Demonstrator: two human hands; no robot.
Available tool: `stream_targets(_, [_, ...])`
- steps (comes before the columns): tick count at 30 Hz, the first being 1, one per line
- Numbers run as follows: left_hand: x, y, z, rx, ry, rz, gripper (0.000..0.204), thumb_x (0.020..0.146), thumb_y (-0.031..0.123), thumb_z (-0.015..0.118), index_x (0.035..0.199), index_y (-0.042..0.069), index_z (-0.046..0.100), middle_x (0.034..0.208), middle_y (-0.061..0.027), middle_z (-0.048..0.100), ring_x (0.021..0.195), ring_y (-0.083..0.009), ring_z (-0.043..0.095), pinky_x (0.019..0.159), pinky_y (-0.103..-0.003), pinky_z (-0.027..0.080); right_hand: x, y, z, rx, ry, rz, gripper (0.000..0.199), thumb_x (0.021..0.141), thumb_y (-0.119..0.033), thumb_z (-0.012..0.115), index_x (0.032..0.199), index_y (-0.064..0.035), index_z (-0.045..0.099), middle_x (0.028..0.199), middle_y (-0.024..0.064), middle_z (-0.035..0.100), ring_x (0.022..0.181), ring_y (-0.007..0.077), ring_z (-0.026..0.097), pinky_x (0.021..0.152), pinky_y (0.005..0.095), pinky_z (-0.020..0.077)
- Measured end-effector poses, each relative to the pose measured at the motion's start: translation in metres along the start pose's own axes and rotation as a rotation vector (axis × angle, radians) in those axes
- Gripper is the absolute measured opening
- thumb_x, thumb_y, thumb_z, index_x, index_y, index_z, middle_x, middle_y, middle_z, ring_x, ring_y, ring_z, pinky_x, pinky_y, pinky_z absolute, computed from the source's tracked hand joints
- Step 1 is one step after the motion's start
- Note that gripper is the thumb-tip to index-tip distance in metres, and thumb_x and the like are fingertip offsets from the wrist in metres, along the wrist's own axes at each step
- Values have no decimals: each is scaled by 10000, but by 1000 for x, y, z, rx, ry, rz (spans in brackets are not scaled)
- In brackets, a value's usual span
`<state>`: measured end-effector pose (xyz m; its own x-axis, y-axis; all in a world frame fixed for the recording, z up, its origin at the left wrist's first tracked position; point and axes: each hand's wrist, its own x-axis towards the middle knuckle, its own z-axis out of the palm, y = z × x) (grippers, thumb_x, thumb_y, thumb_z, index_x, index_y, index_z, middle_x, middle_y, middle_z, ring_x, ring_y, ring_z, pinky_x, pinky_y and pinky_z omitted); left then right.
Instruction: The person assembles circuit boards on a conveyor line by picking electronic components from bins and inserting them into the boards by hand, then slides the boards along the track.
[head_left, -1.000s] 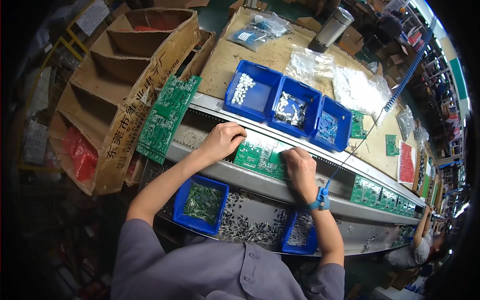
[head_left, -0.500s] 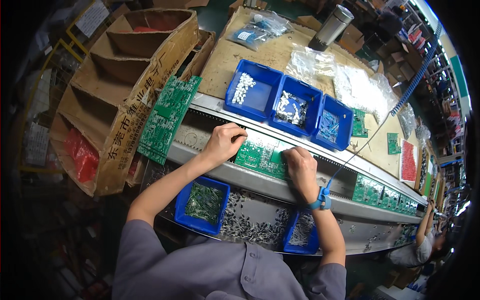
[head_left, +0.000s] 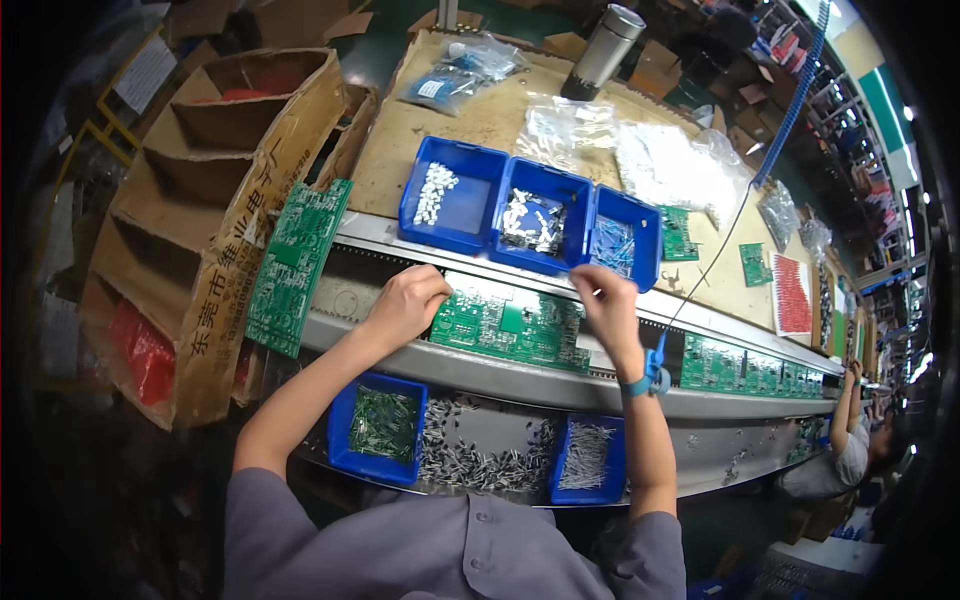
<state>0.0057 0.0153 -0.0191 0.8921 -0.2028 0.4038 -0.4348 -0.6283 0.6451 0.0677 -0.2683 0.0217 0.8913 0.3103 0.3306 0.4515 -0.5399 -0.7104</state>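
Note:
A green circuit board (head_left: 520, 318) lies in the rail in front of me. At its left end is my left hand (head_left: 410, 302), thumb and fingers pinched together by the board's edge; whatever they hold is hidden. My right hand (head_left: 610, 305) is over the board's right end, just below the blue bin of blue leaded parts (head_left: 612, 245). Its fingers are bent, with the thumb and fingertips slightly apart, and nothing shows between them. A blue wrist strap (head_left: 648, 380) with a cord is round my right wrist.
Beyond the rail stand blue bins of white parts (head_left: 435, 195) and black-and-white parts (head_left: 535, 220). Nearer me are bins of green parts (head_left: 383, 425) and leaded parts (head_left: 588, 460), with loose parts between. Another board (head_left: 295, 265) leans by a cardboard divider box (head_left: 215, 240). A co-worker (head_left: 850, 450) is at right.
My right hand has lifted off the board and moved up toward the bin of blue parts. My left hand stays at the board's left end. The whole view has shifted.

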Motion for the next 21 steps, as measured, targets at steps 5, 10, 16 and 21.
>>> stream_targets(5, [2,2,-2,46,-1,10,30,748,5,638,775,-6,636,776,-124,608,763,-309,610,678,-394,491,38,40,-34,-553,4,-19,142,776,-73,666,902,-10,683,811,158,657,688,299,632,644,360,498])
stream_targets(10, [3,10,-8,131,0,11,24,747,19,637,771,18,638,785,-97,604,778,-293,596,698,-392,487,50,73,-29,-789,-161,-88,56,717,-86,624,750,-65,666,770,157,644,753,340,623,704,438,504])
stream_targets(16, [1,10,-13,177,-25,-20,120,729,21,658,846,17,634,864,-100,591,829,-294,578,742,-389,479,52,57,-36,-586,-150,10,62,713,-70,616,753,-33,644,765,167,640,761,334,622,669,416,507])
stream_targets(21, [11,23,-21,135,40,-6,191,738,28,666,924,11,625,903,-119,575,858,-308,570,768,-390,470,52,53,-52,-115,48,142,94,777,-64,646,830,13,654,704,96,649,605,145,599,595,269,485])
